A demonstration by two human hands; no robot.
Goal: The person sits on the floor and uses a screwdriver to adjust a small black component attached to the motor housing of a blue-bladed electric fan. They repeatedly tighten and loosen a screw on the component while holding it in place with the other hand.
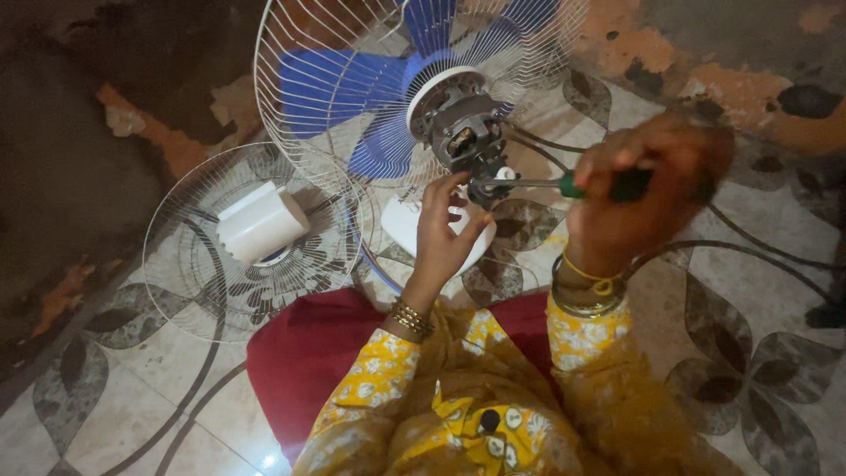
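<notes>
The right hand (648, 189) grips a screwdriver (573, 184), its tip at the bare fan motor (458, 123), which the left hand's (445, 229) fingers steady from below. Blue blades (352, 88) sit inside the rear grille (291, 53); a white cover (262, 222) lies in the loose grille (189, 273) on the floor (758, 291)
</notes>
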